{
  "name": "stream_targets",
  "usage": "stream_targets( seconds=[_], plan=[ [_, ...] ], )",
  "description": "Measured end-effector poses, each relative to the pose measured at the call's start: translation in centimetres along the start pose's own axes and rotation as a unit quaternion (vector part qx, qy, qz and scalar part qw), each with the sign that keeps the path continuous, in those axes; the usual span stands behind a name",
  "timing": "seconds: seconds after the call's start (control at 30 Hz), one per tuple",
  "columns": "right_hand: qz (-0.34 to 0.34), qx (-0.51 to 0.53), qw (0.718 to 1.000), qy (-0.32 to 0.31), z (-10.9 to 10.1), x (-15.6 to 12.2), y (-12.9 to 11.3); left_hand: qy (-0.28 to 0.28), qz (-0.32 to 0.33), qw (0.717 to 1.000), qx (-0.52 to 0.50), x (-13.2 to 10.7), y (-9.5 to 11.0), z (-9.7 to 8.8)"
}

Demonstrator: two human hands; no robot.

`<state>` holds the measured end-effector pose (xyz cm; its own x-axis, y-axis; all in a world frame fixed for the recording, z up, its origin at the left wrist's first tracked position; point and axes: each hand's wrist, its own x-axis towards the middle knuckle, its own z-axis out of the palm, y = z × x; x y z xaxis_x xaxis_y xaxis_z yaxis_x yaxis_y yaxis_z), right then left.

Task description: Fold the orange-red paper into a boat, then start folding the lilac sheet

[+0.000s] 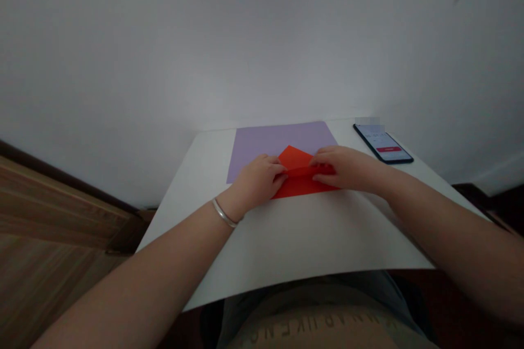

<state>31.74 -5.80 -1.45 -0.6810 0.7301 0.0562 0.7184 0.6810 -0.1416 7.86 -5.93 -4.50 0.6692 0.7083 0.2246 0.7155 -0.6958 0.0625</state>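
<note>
Left fingers (275, 170) and right fingers (323, 159) gripping folded red paper (301, 188) from both sides; lilac sheet (278, 139) just beyond fingers; phone (382, 143) farther right.

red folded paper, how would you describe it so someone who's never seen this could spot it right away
On the large white board in front of the person lies a sheet of lilac paper, with a smartphone off to its right. Overlapping the lilac sheet's near edge is the red paper, folded, with a pointed corner on top. It's the only bright red sheet, touched by both the left hand and the right hand.
</note>
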Motion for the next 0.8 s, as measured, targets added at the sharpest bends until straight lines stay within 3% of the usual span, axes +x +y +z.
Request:
stream_targets(
  seconds=[0.13,0.33,0.6,0.8],
  plan=[
    [-0.006,-0.017,0.999,-0.045,0.3,2.2,-2.1,0.009,-0.003,1.000,-0.023,0.0,0.0,0.1],
    [0.051,-0.036,0.997,-0.044,0.9,3.9,-1.7,0.001,-0.017,1.000,-0.012,0.1,-0.4,0.4],
    [0.094,0.031,0.993,-0.070,1.1,4.2,-0.8,-0.029,-0.068,0.997,-0.016,0.2,-0.8,0.1],
    [0.103,0.005,0.993,-0.052,1.0,3.7,-1.2,-0.039,-0.116,0.992,-0.020,0.2,-0.6,-0.2]
  ],
)
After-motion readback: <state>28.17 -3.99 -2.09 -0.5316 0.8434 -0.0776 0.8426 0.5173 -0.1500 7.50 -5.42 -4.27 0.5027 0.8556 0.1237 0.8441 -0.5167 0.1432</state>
